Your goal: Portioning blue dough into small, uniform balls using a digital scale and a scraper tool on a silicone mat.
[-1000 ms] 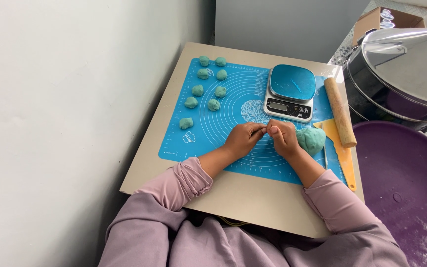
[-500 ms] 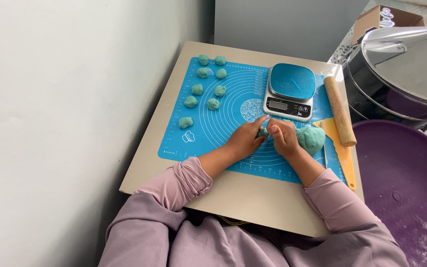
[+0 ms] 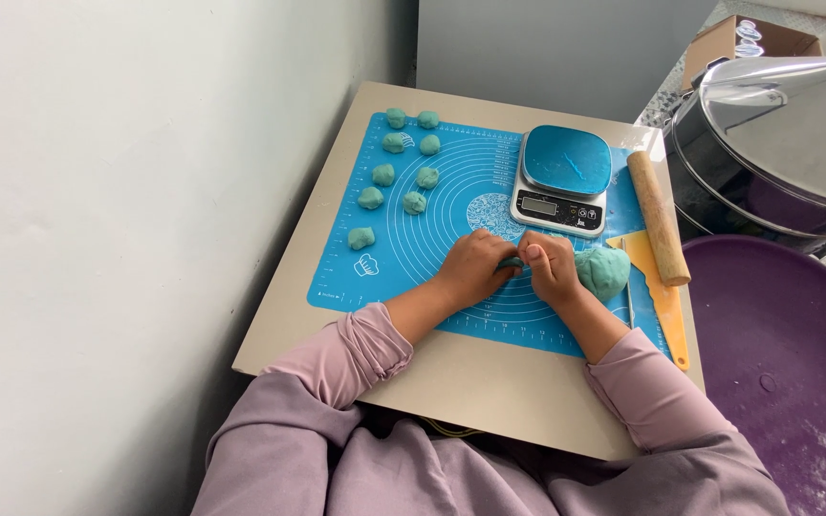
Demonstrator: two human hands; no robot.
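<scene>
Teal dough, a small soft piece (image 3: 511, 263), sat pinched between the two hands at the middle of the blue silicone baking mat (image 3: 451, 191). The left hand (image 3: 473, 268) curled its fingers round the piece from the left, and the right hand (image 3: 551, 268) closed on it from the right, so both grips were closed on the same piece; only a sliver of it showed between the fingertips. Just right of the right hand, touching its outer edge, lay the large rounded lump of teal dough (image 3: 603, 271) on the mat.

Far left on the mat stood eight small teal dough balls (image 3: 383, 174), set in two loose columns and apart from one another. A white digital kitchen scale with a blue top plate (image 3: 563, 179) stood just beyond the hands, its plate bare. A wooden rolling pin (image 3: 658, 217) lay along the right edge of the mat, with a yellow plastic scraper (image 3: 660, 296) beside it on the near side, partly tucked under the large lump.

Off the light wooden bench (image 3: 489, 382) to the right, a big purple plastic basin (image 3: 786, 354) held a dusting of white powder, cut off by the frame edge. Beyond it a steel pot under a steel lid (image 3: 786, 134) hid its contents. Mauve sleeves (image 3: 356, 349) covered both forearms.
</scene>
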